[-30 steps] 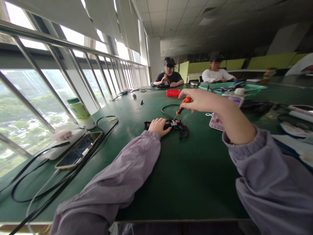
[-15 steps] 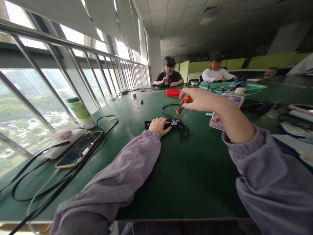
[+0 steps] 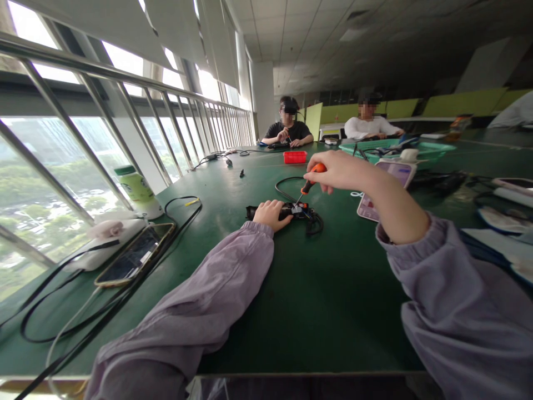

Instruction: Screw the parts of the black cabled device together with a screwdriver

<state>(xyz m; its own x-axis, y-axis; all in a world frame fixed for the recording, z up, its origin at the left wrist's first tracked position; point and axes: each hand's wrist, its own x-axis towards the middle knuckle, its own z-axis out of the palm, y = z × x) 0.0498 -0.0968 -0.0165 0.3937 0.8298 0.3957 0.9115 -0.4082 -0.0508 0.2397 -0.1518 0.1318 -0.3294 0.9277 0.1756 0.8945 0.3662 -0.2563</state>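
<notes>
My left hand [image 3: 271, 214] is closed over a black, tube-like device [image 3: 251, 213] lying on the green table, pressing it down. Small orange and silver parts show at the device's right end, and a short black cable [image 3: 314, 223] loops beside it. In my right hand [image 3: 339, 169] is a screwdriver [image 3: 307, 186] with an orange and black handle, gripped by the fingers from above. Its shaft slants down to the left, and the tip meets the device's right end, just right of my left hand. The exact spot under the tip is too small to make out.
Beyond the device is a red tray [image 3: 295, 158]. A teal basket [image 3: 433, 149] of cables and a propped phone [image 3: 385, 189] stand on the right. At left lie another phone [image 3: 135, 255], cables and a green bottle [image 3: 139, 191]. Two people sit across the table.
My right hand has shifted slightly and its fingers have turned around the screwdriver handle. The screwdriver tip stays at the device. My left hand has not moved.
</notes>
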